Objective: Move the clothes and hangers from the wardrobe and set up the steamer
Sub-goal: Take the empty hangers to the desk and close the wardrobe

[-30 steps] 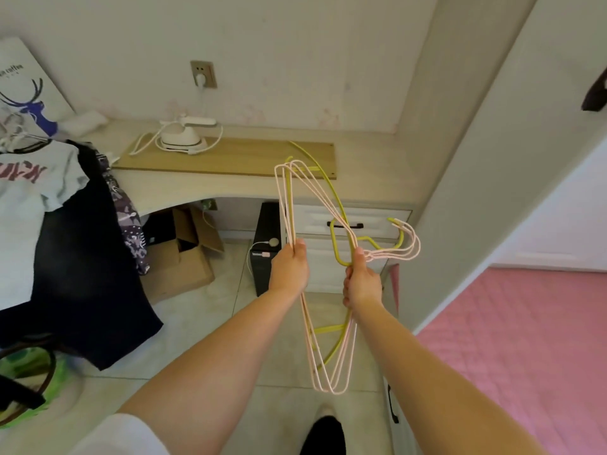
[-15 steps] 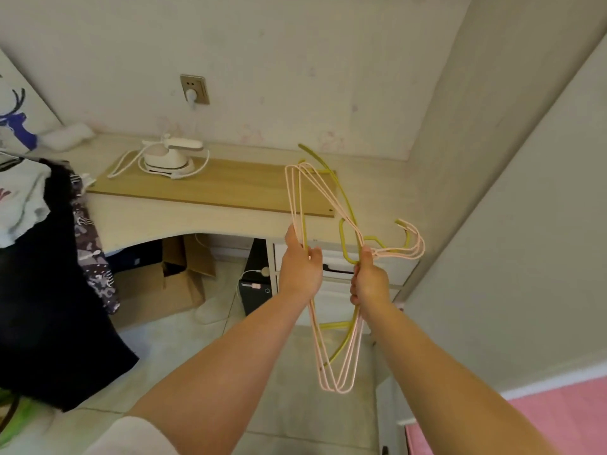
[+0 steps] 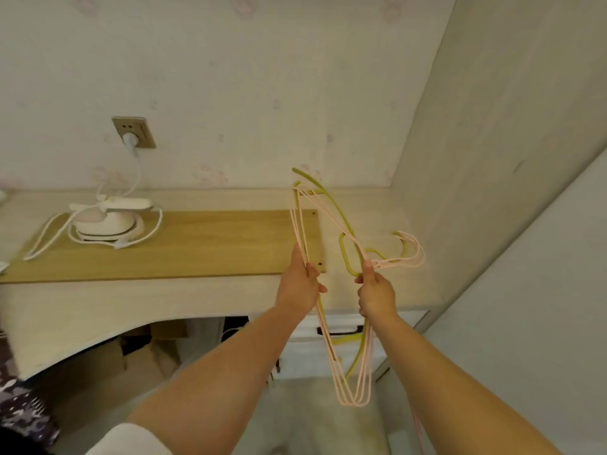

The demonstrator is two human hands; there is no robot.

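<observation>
Soft, even indoor light fills the room, fairly bright, with no clear source in view and no glare. Shadows are faint; the space under the worktop (image 3: 98,310) is the darkest part. The whole picture is slightly soft, and the thin hangers (image 3: 331,224) look smeared. The wide lens bends the wardrobe (image 3: 476,159) edge and stretches the forearms near the bottom.

Steamer (image 3: 103,221) on board (image 3: 184,251), left of hangers (image 3: 331,274)

Two bare forearms, white sleeve (image 3: 131,440) (left arm only)
</observation>
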